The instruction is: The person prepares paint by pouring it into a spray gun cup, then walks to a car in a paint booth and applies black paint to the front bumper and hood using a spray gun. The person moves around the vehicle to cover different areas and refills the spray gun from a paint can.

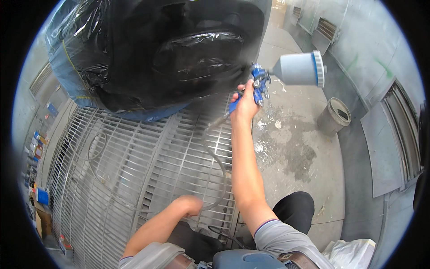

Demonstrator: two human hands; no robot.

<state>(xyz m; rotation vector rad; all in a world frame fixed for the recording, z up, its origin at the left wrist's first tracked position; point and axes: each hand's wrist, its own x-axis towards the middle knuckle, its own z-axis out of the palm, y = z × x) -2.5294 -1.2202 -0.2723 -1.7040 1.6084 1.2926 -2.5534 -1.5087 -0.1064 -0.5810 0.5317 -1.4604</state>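
A: Head view, near end first: our left hand (190,205) was bent in low by the knee, over the floor grating (134,170). Fingers hidden behind the wrist, so we couldn't tell whether it was open or closed, or on anything.

B: Hose?

A: Grey air hose (219,166) ran past that left wrist and curved up across the grating to the gun's handle.

B: Right side?

A: Our right hand (245,104) was out at full reach, fingers wrapped tight on the blue spray gun (259,85). Its pale cup with the blue-rimmed lid (299,68) stuck out to the right, tipped sideways. Nozzle faced left, just beside the glossy black car panel (197,54).

B: Masking?

A: Plastic sheeting (71,58) covered the body left of the panel.

B: Further out?

A: A round bucket (334,115) stood on the stained concrete, well apart from the gun, near the booth wall (380,58).
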